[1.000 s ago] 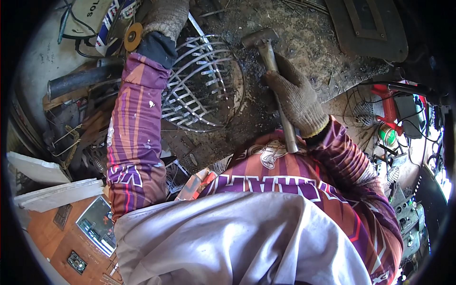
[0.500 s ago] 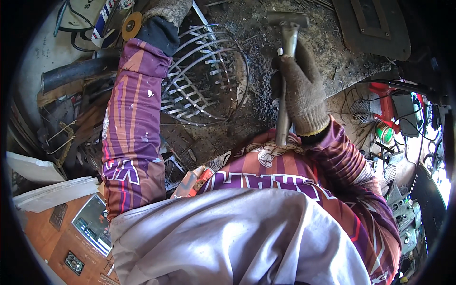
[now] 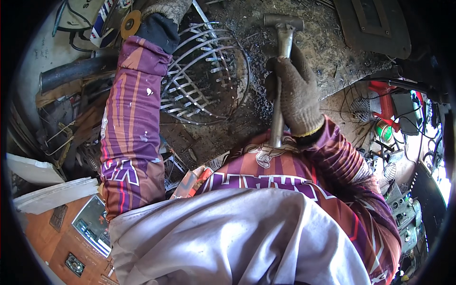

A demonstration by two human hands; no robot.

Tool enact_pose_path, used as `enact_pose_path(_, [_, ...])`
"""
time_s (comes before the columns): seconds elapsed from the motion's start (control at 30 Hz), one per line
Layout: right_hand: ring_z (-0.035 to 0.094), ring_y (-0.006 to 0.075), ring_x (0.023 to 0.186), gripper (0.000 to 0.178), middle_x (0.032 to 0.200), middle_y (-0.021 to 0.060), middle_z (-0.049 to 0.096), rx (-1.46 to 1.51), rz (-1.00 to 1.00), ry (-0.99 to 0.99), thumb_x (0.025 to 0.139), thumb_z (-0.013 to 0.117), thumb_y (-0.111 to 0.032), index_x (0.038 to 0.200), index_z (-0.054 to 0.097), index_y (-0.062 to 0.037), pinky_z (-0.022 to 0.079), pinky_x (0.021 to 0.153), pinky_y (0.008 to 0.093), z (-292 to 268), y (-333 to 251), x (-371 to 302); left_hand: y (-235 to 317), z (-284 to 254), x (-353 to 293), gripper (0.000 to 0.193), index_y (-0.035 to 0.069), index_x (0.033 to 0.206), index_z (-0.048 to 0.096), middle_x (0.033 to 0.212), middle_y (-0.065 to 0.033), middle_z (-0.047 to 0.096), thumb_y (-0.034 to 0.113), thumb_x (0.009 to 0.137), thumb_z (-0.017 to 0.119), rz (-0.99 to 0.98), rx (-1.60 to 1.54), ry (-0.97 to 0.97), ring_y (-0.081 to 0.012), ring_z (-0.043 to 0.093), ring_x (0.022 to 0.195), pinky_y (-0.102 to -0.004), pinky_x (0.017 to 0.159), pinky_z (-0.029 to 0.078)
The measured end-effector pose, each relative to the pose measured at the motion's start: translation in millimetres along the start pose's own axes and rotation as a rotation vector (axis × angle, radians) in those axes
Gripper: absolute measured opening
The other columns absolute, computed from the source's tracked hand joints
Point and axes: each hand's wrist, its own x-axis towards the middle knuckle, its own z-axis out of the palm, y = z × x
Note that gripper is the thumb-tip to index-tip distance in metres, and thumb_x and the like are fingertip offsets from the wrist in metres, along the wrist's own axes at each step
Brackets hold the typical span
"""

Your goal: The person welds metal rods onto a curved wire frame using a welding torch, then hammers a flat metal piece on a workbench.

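Observation:
My right hand (image 3: pixel 298 97), in a grey knitted glove, is closed around the metal handle of a hammer (image 3: pixel 285 42). The hammer's head points away from me over the worktable, and the handle's end comes back near my shirt. My left hand (image 3: pixel 172 6), also gloved, reaches to the top edge of the picture, where its fingers are cut off from view. Beside my left forearm lies a round frame of welded metal rods (image 3: pixel 187 97), with curved bars, short cross pieces and a thin outer ring. The hammer is apart from it, to its right.
The dark worktable (image 3: pixel 327 66) is strewn with metal bits. A welding mask (image 3: pixel 375 35) lies at far right. A tan disc (image 3: pixel 131 23) and a dark pipe (image 3: pixel 76 73) are at left. Cables and a red tool (image 3: pixel 385 107) are on the right.
My right hand and the hammer have shifted slightly left and a little nearer to me. My left arm and the rod frame have hardly moved.

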Motion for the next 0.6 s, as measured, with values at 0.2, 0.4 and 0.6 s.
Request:
enact_pose_path(0.2, [0.062,0.0119,0.065,0.062,0.099,0.0088,0.07,-0.165,0.005,-0.124,0.103,0.06,-0.023,0.158,0.04,-0.0023,0.053,0.057,0.028,-2.2,4.3,10.2,-1.6,2.8,-0.7,0.05,0.001,0.128,0.063,0.118,-0.025,0.071,0.043,0.099,0.064,0.024,-0.001,0.003,-0.0383,0.067,0.111,-0.0471,0.092,0.053])
enact_pose_path(0.4, [0.061,0.0119,0.062,0.059,0.096,0.0072,0.067,0.073,-0.019,-0.043,0.106,0.055,-0.019,0.161,0.038,-0.0051,0.051,0.053,0.027,-7.3,-8.5,2.1,-6.6,3.9,0.9,0.047,0.002,0.125,0.064,0.116,-0.0235,0.071,0.04,0.098,0.065,0.032,-0.002,0.008,-0.0366,0.067,0.107,-0.046,0.089,0.053])
enact_pose_path(0.6, [0.06,0.0119,0.061,0.05,0.094,0.0062,0.065,0.092,-0.001,-0.047,0.107,0.053,-0.017,0.154,0.043,-0.0033,0.051,0.053,0.027,-10.6,-4.3,0.8,-4.8,7.9,1.1,0.043,0.002,0.122,0.065,0.114,-0.022,0.072,0.038,0.098,0.065,0.053,-0.01,0.006,-0.0348,0.067,0.104,-0.0448,0.087,0.054])
